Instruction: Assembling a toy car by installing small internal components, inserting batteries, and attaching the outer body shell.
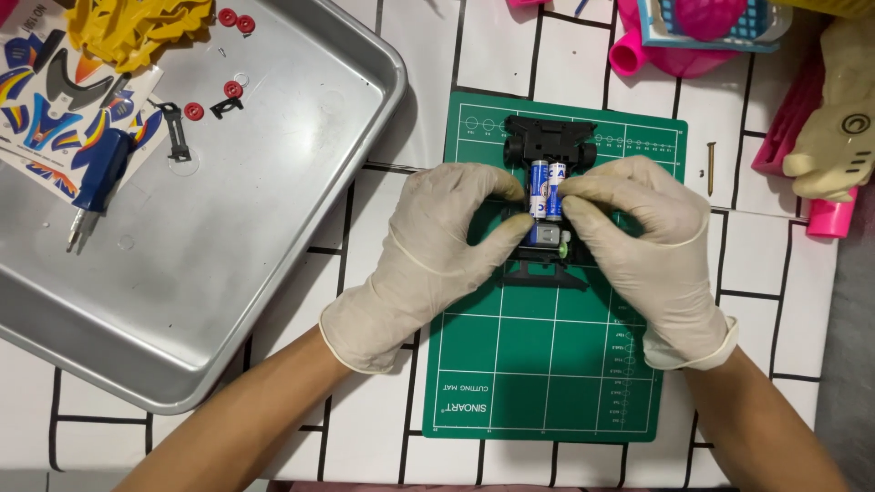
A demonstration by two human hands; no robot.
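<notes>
I observe both hands in pale gloves, working at the centre of a green cutting mat point(547, 383). The left hand point(437, 246) grips the left flank of a small black toy car chassis point(550, 146), its thumb pressed against the side of the two blue and white batteries point(547, 187) seated lengthwise in the chassis. The right hand point(638, 237) grips the right flank, fingers curled, with the fingertips resting on top of the batteries. Both hands are closed on the chassis; neither is slack. The chassis sits flat on the mat between the two hands, its far end with black wheels projecting beyond the fingers. A small silver motor point(545, 235) shows between the thumbs, just nearer to me than the batteries.

Well to the left of the left hand I note a metal tray point(273, 228). It holds a blue screwdriver point(96, 178), a sticker sheet point(41, 118), a yellow plastic parts frame point(137, 32) and several small red wheels point(233, 89). Beyond the right hand, a loose screw point(710, 167) lies just off the mat's edge, with pink plastic items point(825, 219) farther right.
</notes>
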